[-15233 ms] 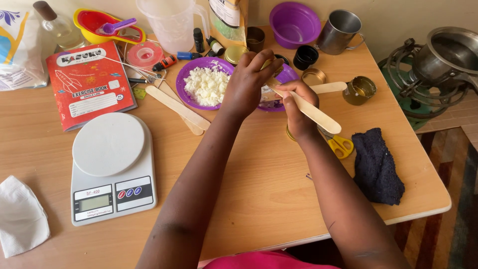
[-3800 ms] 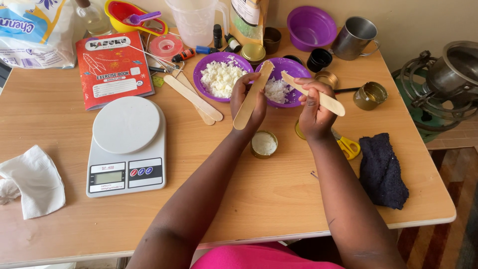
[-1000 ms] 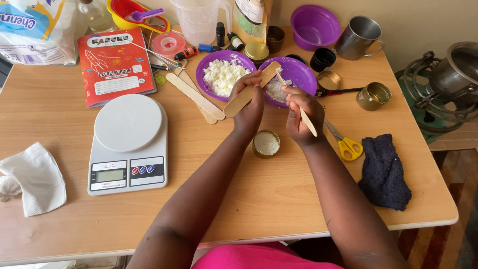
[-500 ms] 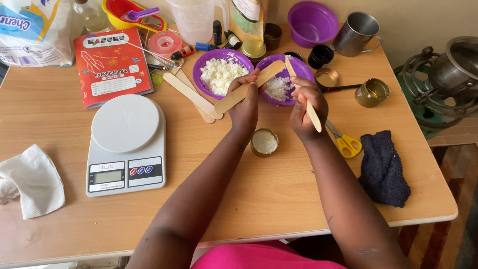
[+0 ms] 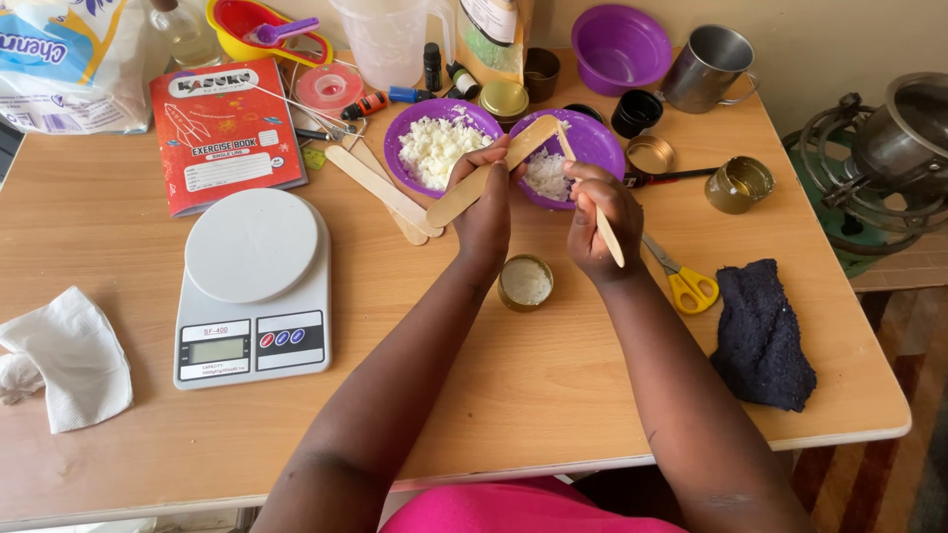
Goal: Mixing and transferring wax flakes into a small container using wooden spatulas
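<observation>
Here both hands (image 5: 538, 202) hold wooden sticks (image 5: 484, 181) over the purple bowl (image 5: 595, 139).

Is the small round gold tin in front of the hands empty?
No, the small round gold tin holds white flaky material covering its bottom.

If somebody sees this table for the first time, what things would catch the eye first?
Probably the two hands at the middle: the left hand and the right hand each hold a flat wooden stick above two purple bowls of white crumbly flakes. Just in front of them stands a small gold tin with white filling. A white kitchen scale and a red exercise book lie to the left.
</observation>
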